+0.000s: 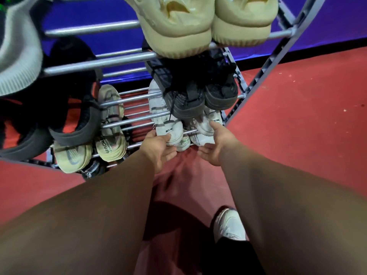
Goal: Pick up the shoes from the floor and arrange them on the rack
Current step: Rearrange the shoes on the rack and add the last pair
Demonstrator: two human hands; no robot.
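A pair of white sneakers rests heels toward me on a low tier of the metal shoe rack [99,64]. My left hand [156,147] pinches the heel of the left white sneaker [161,116], thumb on top and fingers underneath. The heel of the right white sneaker [206,126] sits between the thumb and spread fingers of my right hand [216,147]. Both toes are hidden under the tier above.
Beige foam shoes [178,26] fill the top tier, with black sneakers [186,100] below them. Left side holds a grey knit shoe [17,56], black slip-ons [79,120] and beige sneakers [111,126]. My own white-shod foot [230,225] stands on the red floor [297,116].
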